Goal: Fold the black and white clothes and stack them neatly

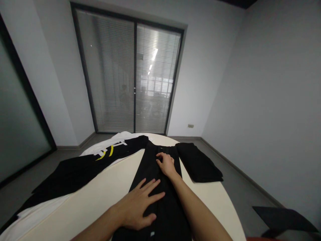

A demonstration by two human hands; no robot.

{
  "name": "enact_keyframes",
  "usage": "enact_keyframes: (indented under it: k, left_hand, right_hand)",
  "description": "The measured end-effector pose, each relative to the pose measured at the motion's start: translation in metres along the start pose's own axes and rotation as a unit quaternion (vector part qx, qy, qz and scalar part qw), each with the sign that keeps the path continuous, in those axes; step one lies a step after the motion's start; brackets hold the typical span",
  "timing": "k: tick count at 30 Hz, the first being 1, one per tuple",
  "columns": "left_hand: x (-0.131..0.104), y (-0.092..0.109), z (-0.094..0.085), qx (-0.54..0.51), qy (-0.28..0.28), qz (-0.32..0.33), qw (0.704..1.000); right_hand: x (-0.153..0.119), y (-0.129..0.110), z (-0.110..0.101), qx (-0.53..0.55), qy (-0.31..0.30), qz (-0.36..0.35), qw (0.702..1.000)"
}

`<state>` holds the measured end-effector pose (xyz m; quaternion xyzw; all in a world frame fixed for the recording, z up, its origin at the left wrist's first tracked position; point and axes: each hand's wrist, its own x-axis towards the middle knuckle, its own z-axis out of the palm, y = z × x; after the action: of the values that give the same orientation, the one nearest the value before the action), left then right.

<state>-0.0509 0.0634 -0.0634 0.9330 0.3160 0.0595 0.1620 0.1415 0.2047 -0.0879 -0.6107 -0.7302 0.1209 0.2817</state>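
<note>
A long black garment point(152, 167), which looks like a pair of trousers, lies flat and lengthwise in front of me, with a waistband at its far end. My left hand point(140, 204) rests palm down on its near part, fingers spread wide. Farther up, my right hand point(166, 163) touches the cloth just below the waistband. Its fingers are loosely bent, with a gap between thumb and forefinger and no cloth visibly gripped. Close to the near edge a small pale tag point(152, 233) shows on the black fabric.
A folded black garment point(198, 162) lies at the right of the round cream table point(117, 180). Along the left side are a black top with white and yellow print point(100, 160) and white cloth point(47, 209). A dark chair point(283, 217) stands at the lower right, beyond the table edge.
</note>
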Motion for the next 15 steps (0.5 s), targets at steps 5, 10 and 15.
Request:
enact_keyframes:
  k: [5, 10, 15]
  left_hand:
    - [0.0, 0.001, 0.0, -0.01, -0.003, 0.004, 1.0]
    - [0.0, 0.009, -0.003, -0.002, -0.02, -0.005, 1.0]
    - [-0.001, 0.022, -0.011, 0.0, -0.029, 0.008, 1.0]
  right_hand:
    - [0.0, 0.005, 0.002, 0.001, -0.034, 0.006, 0.999]
    - [0.01, 0.012, 0.0, 0.046, -0.046, 0.006, 0.998]
    - [0.014, 0.019, -0.003, 0.052, -0.054, 0.007, 0.997]
